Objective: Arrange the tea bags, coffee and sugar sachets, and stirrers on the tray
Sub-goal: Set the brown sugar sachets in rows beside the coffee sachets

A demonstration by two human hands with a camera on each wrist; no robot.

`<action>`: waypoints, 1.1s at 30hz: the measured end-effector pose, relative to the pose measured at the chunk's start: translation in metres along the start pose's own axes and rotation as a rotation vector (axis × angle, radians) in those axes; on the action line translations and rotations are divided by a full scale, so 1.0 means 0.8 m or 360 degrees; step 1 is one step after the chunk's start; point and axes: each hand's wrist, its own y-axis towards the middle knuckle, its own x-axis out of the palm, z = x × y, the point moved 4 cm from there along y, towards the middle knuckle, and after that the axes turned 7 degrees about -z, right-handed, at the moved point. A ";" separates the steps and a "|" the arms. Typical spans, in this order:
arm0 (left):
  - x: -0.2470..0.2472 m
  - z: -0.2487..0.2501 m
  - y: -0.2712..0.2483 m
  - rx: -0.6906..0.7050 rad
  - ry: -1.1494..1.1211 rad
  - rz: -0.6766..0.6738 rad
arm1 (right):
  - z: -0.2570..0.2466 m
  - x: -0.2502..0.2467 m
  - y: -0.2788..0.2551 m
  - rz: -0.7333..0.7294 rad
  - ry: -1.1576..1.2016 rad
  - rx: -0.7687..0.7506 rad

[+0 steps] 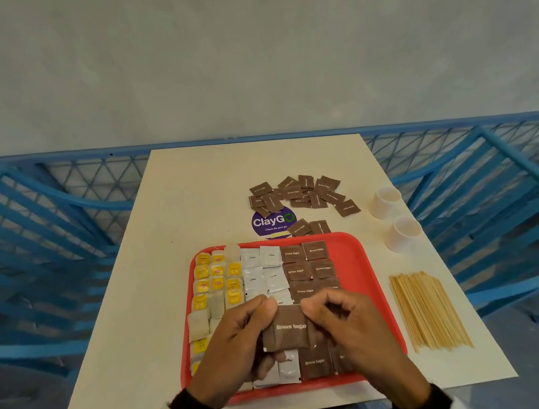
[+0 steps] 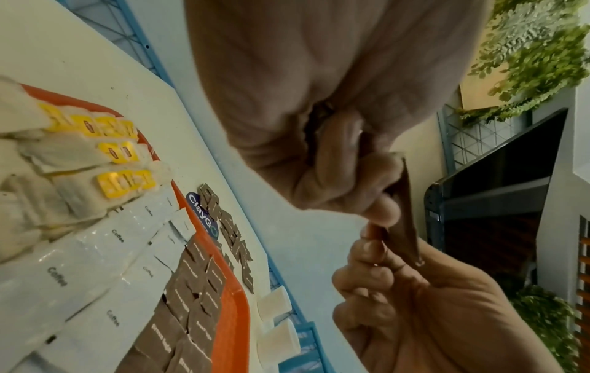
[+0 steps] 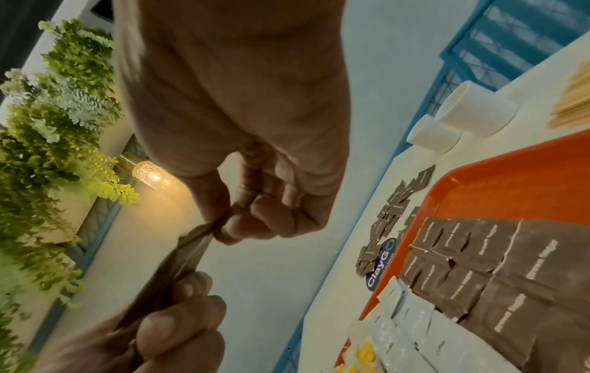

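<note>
Holding a brown sugar sachet [image 1: 290, 331] up over the near half of the red tray [image 1: 357, 255], both hands have it pinched. The left hand [image 1: 241, 340] grips its left side, fingers curled behind it and thumb on the top edge, and the right hand [image 1: 347, 324] pinches the top right corner between thumb and forefinger. From the wrist views the sachet is edge-on, clear of the tray, not touching anything below.

On the tray it's pretty tidy: tea bags [image 1: 217, 280] with yellow tags fill the left columns, white coffee sachets [image 1: 262, 271] run down the middle, and brown sugar sachets on the tray [image 1: 309, 267] sit in two columns just right of those. The tray's right strip is bare red.

Beyond the tray's far edge there's a loose pile of brown sugar sachets [image 1: 300, 193] on the cream table [image 1: 195, 194], some overlapping a purple ClayGo sticker [image 1: 271, 221], and two more lie just beside the tray's far rim. Two white paper cups [image 1: 395, 217] lie on their sides near the table's right edge. A bundle of wooden stirrers [image 1: 429, 311] lies on the table just right of the tray, not on it.
</note>
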 end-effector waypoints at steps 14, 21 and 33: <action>-0.014 0.037 -0.021 0.0170 0.0079 -0.0042 | -0.019 0.011 -0.004 0.0079 0.0064 -0.0042; -0.018 0.043 -0.019 0.0294 0.0139 -0.0078 | -0.043 0.001 -0.007 0.0188 0.0058 -0.0134; -0.014 0.016 -0.005 0.0325 0.0226 0.0075 | -0.006 0.007 -0.006 0.0068 0.0044 -0.0036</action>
